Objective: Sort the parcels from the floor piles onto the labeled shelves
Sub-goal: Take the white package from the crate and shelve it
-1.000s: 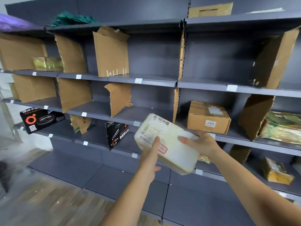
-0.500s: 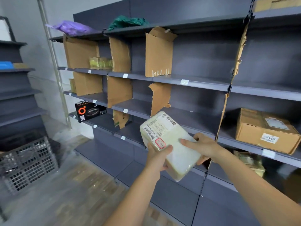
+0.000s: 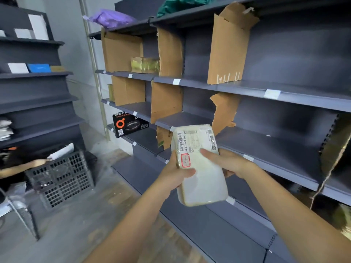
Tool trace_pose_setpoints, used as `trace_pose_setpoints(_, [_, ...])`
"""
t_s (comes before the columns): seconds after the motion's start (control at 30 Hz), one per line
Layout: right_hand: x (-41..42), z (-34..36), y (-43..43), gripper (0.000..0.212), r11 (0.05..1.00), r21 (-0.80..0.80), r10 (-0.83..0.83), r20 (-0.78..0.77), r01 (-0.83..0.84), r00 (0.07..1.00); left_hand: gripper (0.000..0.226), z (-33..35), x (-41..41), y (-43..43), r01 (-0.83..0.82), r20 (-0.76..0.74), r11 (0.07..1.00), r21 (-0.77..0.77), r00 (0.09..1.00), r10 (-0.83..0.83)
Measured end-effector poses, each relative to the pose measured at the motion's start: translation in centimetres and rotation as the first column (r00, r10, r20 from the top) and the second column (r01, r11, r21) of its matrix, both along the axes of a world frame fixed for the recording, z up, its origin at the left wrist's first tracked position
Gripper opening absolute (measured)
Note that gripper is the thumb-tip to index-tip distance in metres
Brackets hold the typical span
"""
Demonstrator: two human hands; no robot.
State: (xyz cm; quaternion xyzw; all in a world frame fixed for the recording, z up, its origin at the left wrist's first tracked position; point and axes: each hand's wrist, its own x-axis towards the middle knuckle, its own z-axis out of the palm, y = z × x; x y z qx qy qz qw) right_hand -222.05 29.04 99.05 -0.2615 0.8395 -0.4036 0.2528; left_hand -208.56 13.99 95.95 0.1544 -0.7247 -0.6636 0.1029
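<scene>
While your left hand [image 3: 173, 174] and right hand [image 3: 227, 163] both grip the white parcel [image 3: 199, 168] at frame centre, grey shelves [image 3: 266, 143] stand behind

Left arm [image 3: 133, 221]: bare forearm, rising from bottom centre toward mid-frame.
Left hand [image 3: 176, 173]: grips the parcel [image 3: 203, 185] at its left edge, thumb flat on the front (fingers hidden behind).
Right arm [image 3: 284, 202]: bare, entering from lower right.
Right hand [image 3: 230, 164]: holds the right edge, thumb laid across the front.
</scene>
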Motion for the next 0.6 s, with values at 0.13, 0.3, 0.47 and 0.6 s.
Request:
trace_pose_setpoints(0.13, [-2.9, 0.4, -4.2, 0.041, 0.995, -0.095, 0.016, 0.032, -0.013, 0.999, 0.08, 0.8, -3.1, -4.7, 0.068, 0.073, 0.985, -0.159, 0.996, -0.057])
trace_pose_setpoints(0.3, [-5.9, 0.4, -7.8, 0.048, 0.974, -0.204, -0.069, 0.134, 0.096, 0.989, 0.083, 1.7, -6.1, -9.8, 0.139, 0.109, 0.969, -0.206, 0.987, -0.119])
trace_pose_setpoints(0.47, [-7.5, 0.4, -10.4, 0.095, 0.926, -0.321, -0.148, 0.179, 0.2, 0.973, 0.082, 2.3, -7.9, -13.1, 0.194, 0.155, 0.945, -0.264, 0.975, -0.157])
trace_pose_setpoints(0.6, [-7.7, 0.4, -12.2, 0.081, 0.918, -0.336, -0.153, 0.191, 0.211, 0.97, 0.077, 2.8, -8.7, -16.2, 0.24, 0.18, 0.905, -0.35, 0.966, -0.186])
